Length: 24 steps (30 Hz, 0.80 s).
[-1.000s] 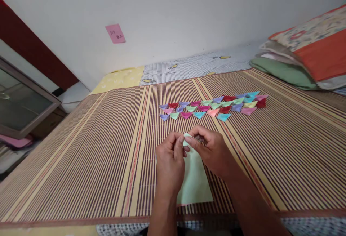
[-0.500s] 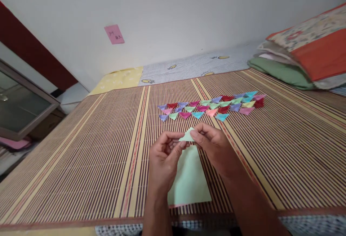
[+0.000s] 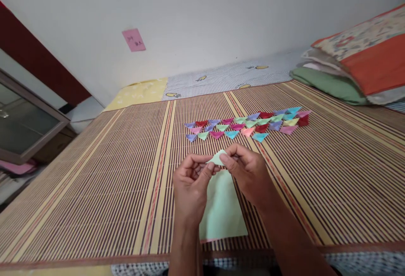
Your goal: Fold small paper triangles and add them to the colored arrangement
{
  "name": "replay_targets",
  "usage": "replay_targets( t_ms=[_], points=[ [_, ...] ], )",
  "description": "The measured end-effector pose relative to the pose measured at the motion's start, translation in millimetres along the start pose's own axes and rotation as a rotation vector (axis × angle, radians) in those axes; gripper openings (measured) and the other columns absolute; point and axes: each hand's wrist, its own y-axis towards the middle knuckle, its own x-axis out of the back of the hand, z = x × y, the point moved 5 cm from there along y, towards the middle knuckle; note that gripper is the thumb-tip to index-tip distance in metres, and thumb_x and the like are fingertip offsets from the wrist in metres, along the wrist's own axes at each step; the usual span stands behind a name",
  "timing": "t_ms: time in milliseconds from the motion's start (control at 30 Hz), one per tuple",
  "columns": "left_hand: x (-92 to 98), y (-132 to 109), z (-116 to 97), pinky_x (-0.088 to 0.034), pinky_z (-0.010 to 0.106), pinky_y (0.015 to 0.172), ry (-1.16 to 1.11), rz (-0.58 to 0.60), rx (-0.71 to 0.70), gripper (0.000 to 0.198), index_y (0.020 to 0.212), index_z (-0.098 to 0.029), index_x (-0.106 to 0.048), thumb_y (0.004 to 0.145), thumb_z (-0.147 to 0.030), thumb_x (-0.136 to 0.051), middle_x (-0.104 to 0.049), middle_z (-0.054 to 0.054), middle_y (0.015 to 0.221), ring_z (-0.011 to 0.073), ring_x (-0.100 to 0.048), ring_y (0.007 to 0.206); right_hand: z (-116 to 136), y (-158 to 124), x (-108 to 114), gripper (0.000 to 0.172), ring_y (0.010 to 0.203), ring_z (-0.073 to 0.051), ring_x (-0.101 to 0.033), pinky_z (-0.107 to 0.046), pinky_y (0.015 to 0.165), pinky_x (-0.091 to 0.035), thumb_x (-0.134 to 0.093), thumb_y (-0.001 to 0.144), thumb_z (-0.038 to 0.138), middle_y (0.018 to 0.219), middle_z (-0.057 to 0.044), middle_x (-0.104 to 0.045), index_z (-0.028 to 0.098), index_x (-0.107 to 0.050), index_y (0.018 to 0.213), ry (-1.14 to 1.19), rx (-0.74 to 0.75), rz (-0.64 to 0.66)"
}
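My left hand (image 3: pixel 190 187) and my right hand (image 3: pixel 248 172) meet over a striped bamboo mat (image 3: pixel 104 175). Both pinch a small folded light-green paper triangle (image 3: pixel 217 158) between thumb and fingers, held just above the mat. Under the hands lies a flat light-green sheet of paper (image 3: pixel 221 210), with a pink edge showing at its near side. Beyond the hands, several small folded paper triangles (image 3: pixel 247 124) in purple, red, pink, green and blue lie in rows across the mat.
A stack of pillows and folded bedding (image 3: pixel 354 69) sits at the right. A white wall with a pink note (image 3: pixel 133 40) stands behind. A checked sheet (image 3: pixel 228 76) lies beyond the mat. A glass-fronted frame (image 3: pixel 22 120) is at the left.
The folded green piece has come up from between my fingers and shows as a clear triangle. My left hand has shifted slightly left and opened its grip a little.
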Motion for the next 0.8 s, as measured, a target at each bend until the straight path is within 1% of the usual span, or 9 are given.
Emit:
replay_targets(
  t_ms=[67,133,200,300,400,500,567,667,800],
  points=[
    [0.3,0.5,2.2,-0.057,0.023,0.068,-0.024,-0.006,0.017,0.014,0.092,-0.018,-0.073,0.079,-0.019,-0.079,-0.073,0.0,0.075,0.0122,-0.07,0.068,0.7,0.3,-0.6,0.021,0.065,-0.015,-0.062,-0.026,0.06,-0.049,-0.063,0.095,0.036,0.072,0.001,-0.066,0.021,-0.06,0.08,-0.012,0.02,-0.005],
    [0.5,1.5,4.4,-0.056,0.022,0.068,-0.053,0.002,0.035,0.024,0.102,-0.019,-0.072,0.08,-0.019,-0.078,-0.072,-0.001,0.074,0.0113,-0.069,0.068,1.7,0.5,-0.8,0.022,0.062,-0.014,-0.06,-0.025,0.057,-0.046,-0.063,0.094,0.035,0.069,0.001,-0.064,0.021,-0.06,0.078,-0.025,0.031,-0.01],
    [0.9,2.7,6.6,-0.055,0.023,0.068,-0.082,0.018,0.066,0.028,0.106,-0.018,-0.071,0.079,-0.018,-0.078,-0.071,-0.002,0.073,0.0109,-0.068,0.066,3.2,0.4,-1.0,0.023,0.059,-0.013,-0.056,-0.024,0.054,-0.043,-0.063,0.094,0.035,0.067,0.002,-0.062,0.02,-0.059,0.077,-0.054,0.04,-0.005],
    [2.4,3.3,8.7,-0.054,0.022,0.066,-0.094,0.032,0.114,0.019,0.095,-0.015,-0.073,0.077,-0.018,-0.078,-0.073,0.001,0.071,0.0115,-0.068,0.065,5.8,0.3,-0.3,0.023,0.057,-0.012,-0.054,-0.024,0.053,-0.041,-0.063,0.094,0.035,0.066,0.002,-0.061,0.02,-0.06,0.077,-0.111,0.053,0.007],
    [3.8,2.4,8.3,-0.053,0.022,0.063,-0.035,0.013,0.124,0.01,0.084,-0.015,-0.074,0.076,-0.018,-0.079,-0.075,0.003,0.069,0.0128,-0.069,0.064,8.2,0.2,2.0,0.022,0.054,-0.012,-0.05,-0.024,0.05,-0.038,-0.063,0.093,0.033,0.062,0.003,-0.058,0.02,-0.061,0.076,-0.236,0.077,-0.018],
    [3.2,0.5,4.7,-0.054,0.024,0.064,0.06,-0.028,0.068,0.007,0.083,-0.017,-0.075,0.077,-0.019,-0.079,-0.075,0.003,0.07,0.0146,-0.07,0.066,9.0,0.2,3.0,0.021,0.051,-0.012,-0.051,-0.024,0.049,-0.038,-0.063,0.092,0.031,0.061,0.003,-0.062,0.02,-0.062,0.074,-0.326,0.1,-0.041],
    [0.7,-1.0,2.0,-0.055,0.026,0.067,0.136,-0.029,0.014,0.007,0.086,-0.018,-0.076,0.08,-0.022,-0.077,-0.076,0.003,0.074,0.0155,-0.07,0.069,8.0,0.4,4.0,0.02,0.052,-0.012,-0.053,-0.024,0.049,-0.04,-0.063,0.092,0.031,0.062,0.002,-0.065,0.02,-0.062,0.074,-0.307,0.094,-0.059],
    [-3.1,-3.2,-0.6,-0.055,0.027,0.069,0.239,-0.019,-0.052,0.009,0.092,-0.021,-0.079,0.085,-0.025,-0.075,-0.076,0.002,0.08,0.016,-0.07,0.074,5.7,0.8,5.4,0.021,0.052,-0.012,-0.054,-0.024,0.049,-0.04,-0.064,0.092,0.032,0.061,0.002,-0.064,0.021,-0.062,0.074,-0.251,0.065,-0.067],
    [-4.4,-4.4,-1.9,-0.055,0.026,0.067,0.27,-0.026,-0.102,0.008,0.092,-0.023,-0.08,0.086,-0.024,-0.074,-0.075,0.001,0.078,0.0149,-0.068,0.072,5.5,0.9,5.4,0.021,0.053,-0.011,-0.053,-0.024,0.049,-0.039,-0.064,0.092,0.031,0.062,0.003,-0.063,0.02,-0.064,0.075,-0.212,0.052,-0.039]
  ],
)
